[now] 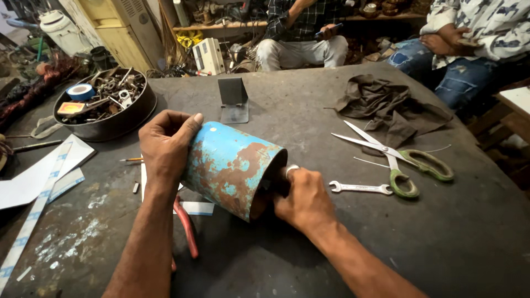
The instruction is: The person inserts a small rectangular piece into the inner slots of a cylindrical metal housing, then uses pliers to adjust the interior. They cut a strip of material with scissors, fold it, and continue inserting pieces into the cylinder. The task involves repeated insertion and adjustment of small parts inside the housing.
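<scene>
A rusty blue metal cylinder (232, 168) is being held on its side just above the dark worktable (309, 110), tilted with its open end toward the lower right. The left hand (165, 146) is being wrapped around the closed upper-left end, fingers curled over the rim and clamped on it. The right hand (303, 198) is being pressed against the open mouth, its fingers reaching inside; what they are gripping there cannot be told. A ring (291, 169) is being worn on that hand.

Red-handled pliers (187, 232) are lying beneath the cylinder, partly hidden by the left forearm. To the right, well apart from the hands, a small open-ended spanner (360, 188) is lying beside green-handled scissors (393, 154), which are open. A crumpled dark rag (392, 107) is lying behind the scissors. A round tray of scrap hardware (105, 105) is sitting at the upper left, and a bent metal bracket (233, 99) is standing behind the cylinder. White paper strips (38, 182) are lying at the left edge. Two seated people are seen beyond the table.
</scene>
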